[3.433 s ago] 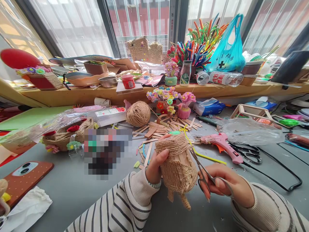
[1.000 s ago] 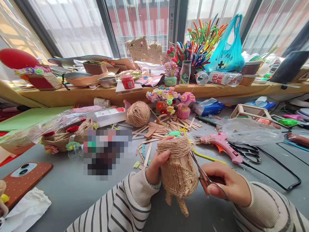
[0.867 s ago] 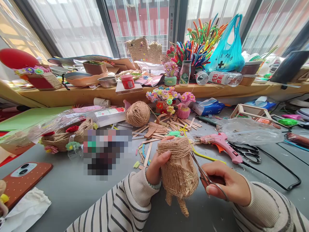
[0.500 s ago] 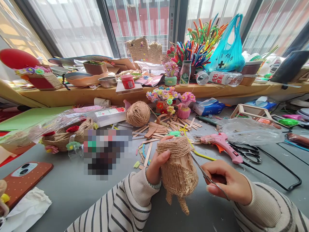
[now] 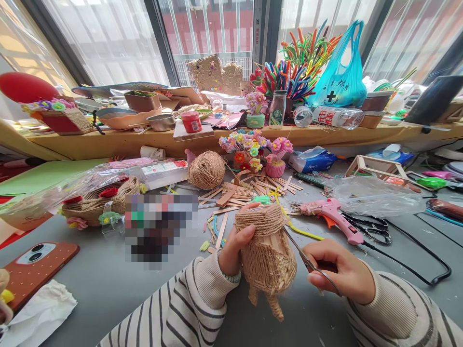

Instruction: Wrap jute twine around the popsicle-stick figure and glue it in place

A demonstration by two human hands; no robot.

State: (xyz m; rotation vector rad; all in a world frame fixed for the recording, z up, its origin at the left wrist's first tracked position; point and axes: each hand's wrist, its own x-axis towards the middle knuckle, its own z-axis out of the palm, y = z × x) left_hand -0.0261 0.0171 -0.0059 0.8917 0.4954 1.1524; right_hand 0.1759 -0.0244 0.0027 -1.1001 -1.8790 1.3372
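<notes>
A twine-wrapped pot [image 5: 269,262] with short twine-covered legs is tilted in front of me, pale wood showing below its rim band. My left hand [image 5: 237,243] is closed round its left side, thumb on the twine band and the other fingers mostly hidden behind. My right hand [image 5: 338,270] grips slim metal scissors [image 5: 307,260], their tips touching the pot's right side just under the band. A ball of twine [image 5: 206,170] sits farther back, beside scattered wooden sticks [image 5: 235,193].
A pink glue gun [image 5: 338,219] and black scissors [image 5: 371,229] lie at the right, with a black cable [image 5: 408,262]. At the left are a brown phone [image 5: 43,270], crumpled tissue [image 5: 39,313] and a twine basket [image 5: 96,205]. A cluttered ledge [image 5: 144,140] runs behind.
My right hand has shifted very slightly left with the scissors, whose handle has turned a little. The pot and my left hand look unmoved.
</notes>
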